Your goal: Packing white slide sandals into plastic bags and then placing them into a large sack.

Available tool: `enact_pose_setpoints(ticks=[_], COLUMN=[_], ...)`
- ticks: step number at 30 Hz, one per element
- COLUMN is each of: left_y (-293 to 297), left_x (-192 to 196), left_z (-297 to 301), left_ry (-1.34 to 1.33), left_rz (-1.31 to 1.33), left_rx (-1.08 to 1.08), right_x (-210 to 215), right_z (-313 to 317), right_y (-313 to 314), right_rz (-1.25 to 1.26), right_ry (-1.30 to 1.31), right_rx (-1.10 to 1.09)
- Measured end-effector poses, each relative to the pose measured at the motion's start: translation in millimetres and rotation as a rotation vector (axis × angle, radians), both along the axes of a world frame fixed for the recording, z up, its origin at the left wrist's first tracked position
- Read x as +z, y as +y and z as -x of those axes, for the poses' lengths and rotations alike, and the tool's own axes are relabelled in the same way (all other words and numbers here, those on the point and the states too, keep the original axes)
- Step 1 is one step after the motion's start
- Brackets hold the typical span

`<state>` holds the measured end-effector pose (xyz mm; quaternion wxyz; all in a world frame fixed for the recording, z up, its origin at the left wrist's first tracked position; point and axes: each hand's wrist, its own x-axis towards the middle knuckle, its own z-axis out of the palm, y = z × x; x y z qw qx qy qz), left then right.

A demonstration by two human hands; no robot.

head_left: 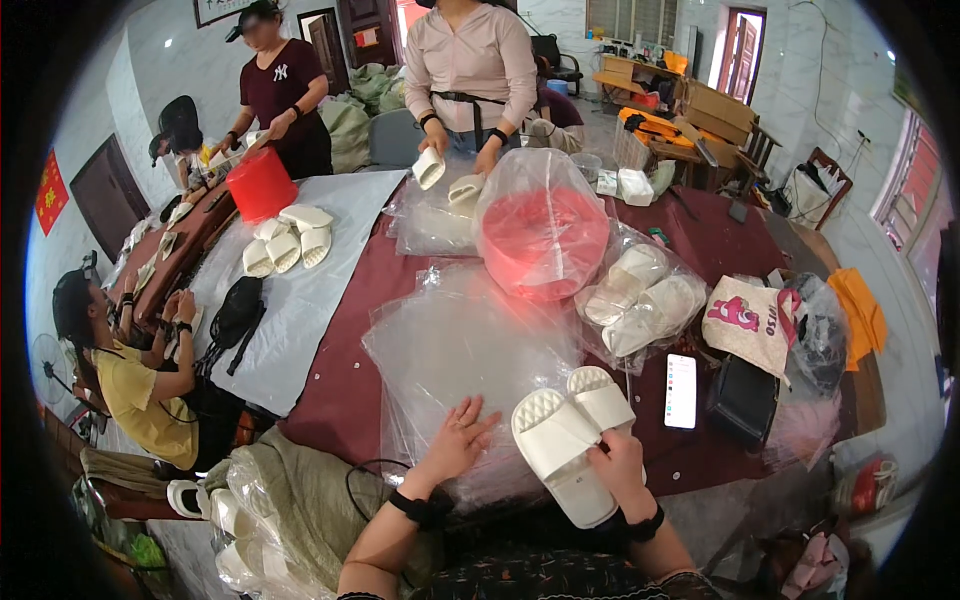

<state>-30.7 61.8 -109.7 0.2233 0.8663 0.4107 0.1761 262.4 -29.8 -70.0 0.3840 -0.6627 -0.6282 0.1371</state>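
Note:
My right hand (616,466) grips a pair of cream slippers (552,438) with quilted straps near the table's front edge. Its thumb lies on top, and the slippers overlap each other. My left hand (458,440) rests with fingers spread on a stack of clear plastic bags (465,345), just left of the slippers. Beyond the stack stands a red tub (545,240) with clear plastic over it. Right of the tub, more cream slippers (655,300) lie in clear bags.
A phone (680,390), a black case (744,400) and a tote bag (750,325) lie at the right. Across the table, a person (470,70) handles slippers. A sack (300,500) with bagged slippers stands front left. Another red bucket (260,187) and slippers sit on the left table.

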Motion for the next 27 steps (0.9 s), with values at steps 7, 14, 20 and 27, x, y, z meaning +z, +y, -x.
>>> enact_pose_setpoints(ticks=[7,14,20,27], left_y=[3.6,10.8,1.0,-24.4], left_x=[-13.3,-5.2,4.4,37.6], left_z=[4.9,12.8,2.1,-19.5], left_ry=[-0.256,-0.422,-0.236,0.126], left_rz=[0.221,0.513,0.246,0.007], left_rx=[0.034,-0.024,-0.056,-0.100], right_x=[19.9,5.6,11.3,9.6], right_z=[21.7,32.0,12.4,6.5], right_y=[-9.6,-3.2,-10.9,-6.9], right_rz=[-0.082,0.028,0.068,-0.049], right_ry=[0.116,-0.044,0.080,0.041], right_rx=[0.363,0.312,0.106,0.076])
